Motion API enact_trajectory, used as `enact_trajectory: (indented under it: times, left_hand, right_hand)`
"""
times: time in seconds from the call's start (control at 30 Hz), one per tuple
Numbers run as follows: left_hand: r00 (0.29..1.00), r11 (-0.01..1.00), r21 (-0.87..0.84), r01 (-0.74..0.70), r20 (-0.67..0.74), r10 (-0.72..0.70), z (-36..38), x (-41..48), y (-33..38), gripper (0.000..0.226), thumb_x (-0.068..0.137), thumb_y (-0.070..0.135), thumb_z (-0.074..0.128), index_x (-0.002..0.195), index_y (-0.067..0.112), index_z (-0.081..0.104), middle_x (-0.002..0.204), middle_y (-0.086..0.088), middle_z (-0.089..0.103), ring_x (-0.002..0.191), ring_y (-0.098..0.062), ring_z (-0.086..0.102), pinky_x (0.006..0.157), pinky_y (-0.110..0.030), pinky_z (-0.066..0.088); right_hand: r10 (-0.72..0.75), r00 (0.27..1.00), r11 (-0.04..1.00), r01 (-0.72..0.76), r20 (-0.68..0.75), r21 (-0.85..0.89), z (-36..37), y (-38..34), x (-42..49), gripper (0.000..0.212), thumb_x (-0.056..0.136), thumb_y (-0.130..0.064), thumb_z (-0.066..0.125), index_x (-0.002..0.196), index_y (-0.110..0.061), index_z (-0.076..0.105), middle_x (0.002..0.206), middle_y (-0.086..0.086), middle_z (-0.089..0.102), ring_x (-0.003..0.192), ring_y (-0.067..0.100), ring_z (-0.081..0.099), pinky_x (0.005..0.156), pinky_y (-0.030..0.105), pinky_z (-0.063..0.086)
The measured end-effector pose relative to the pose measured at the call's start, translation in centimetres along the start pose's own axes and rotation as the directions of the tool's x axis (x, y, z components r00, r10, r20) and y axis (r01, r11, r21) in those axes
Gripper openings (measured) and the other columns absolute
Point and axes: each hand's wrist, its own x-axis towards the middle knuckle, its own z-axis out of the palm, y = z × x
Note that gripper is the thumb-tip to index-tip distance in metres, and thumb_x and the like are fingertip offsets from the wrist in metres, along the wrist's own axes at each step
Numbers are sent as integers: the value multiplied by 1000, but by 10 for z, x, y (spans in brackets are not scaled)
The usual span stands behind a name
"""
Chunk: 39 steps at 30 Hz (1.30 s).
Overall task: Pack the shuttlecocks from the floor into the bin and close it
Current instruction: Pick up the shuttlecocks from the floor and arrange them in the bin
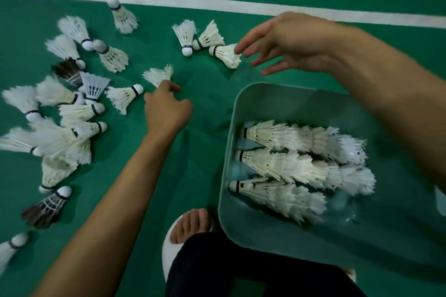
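The bin [243, 103] stands open on the green floor [205, 94], with three rows of nested white shuttlecocks [289, 166] lying side by side against its bottom, corks toward its left wall. Beside its far left corner lies a cluster of three shuttlecocks [190, 36]. The right hand [287, 43], fingers straight and spread apart, touches the feathers of the nearest one [225, 54]. The left hand [166, 108], fingers curled, pinches a single shuttlecock [158, 75] near that corner. Farther left, a loose pile of shuttlecocks [67, 132] overlaps too much for an exact count; two dark-feathered ones [45, 207] show among the white. A white line [169, 2] crosses the floor beyond them. A bare foot in a white slipper [190, 224] rests just beside the bin's near left corner.
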Motion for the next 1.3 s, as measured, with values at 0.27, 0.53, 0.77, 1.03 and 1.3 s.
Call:
enact_trajectory:
  times: [0.27, 0.53, 0.77, 1.03, 1.3]
  left_hand:
    - [991, 989, 110, 102, 76, -111, 15, 33, -2, 68, 82, 20, 60, 148, 33, 49, 143, -21, 44, 137, -39, 34, 113, -37, 29]
    - [979, 998, -65, -13, -204, -1, 10, 59, 4, 62, 78, 28, 67, 140, 22, 58, 124, -7, 44, 121, -29, 47, 102, -34, 42]
    - [965, 996, 83, -31, -257, 51, 35, 114, 40, 60, 84, 55, 69, 132, 22, 60, 135, -10, 42, 125, -30, 42, 100, -33, 37]
    - [944, 994, 113, -10, -325, 47, 47, 137, 56, 42, 86, 54, 72, 111, 22, 75, 132, -8, 48, 122, -28, 48, 99, -36, 44]
    - [932, 972, -147, -185, -340, 126, 27, 61, 63, 45, 69, 63, 75, 97, 28, 78, 112, -1, 67, 93, -9, 67, 85, -32, 59]
  right_hand:
    - [244, 969, 957, -249, -48, -147, 29, -1, 90, 45, 102, -7, 35, 121, -27, 70, 147, 11, 45, 127, 37, 48, 95, 44, 50]
    - [290, 957, 948, -286, 14, -137, 29, -1, 108, 41, 99, 1, 43, 130, -16, 64, 151, 5, 45, 126, 35, 50, 92, 43, 49]
    - [241, 970, 966, -244, -45, -90, 15, 5, 92, 16, 91, -12, 68, 106, -11, 65, 106, 2, 71, 103, 25, 65, 80, 37, 52]
    - [63, 961, 998, -68, -270, -7, 6, 3, 67, 40, 74, -17, 80, 105, 6, 73, 94, 15, 78, 74, 18, 64, 67, 32, 45]
    - [-114, 845, 972, 204, -523, 117, 7, -5, 23, 6, 71, -7, 79, 70, -12, 76, 70, 9, 70, 62, 15, 58, 59, 24, 44]
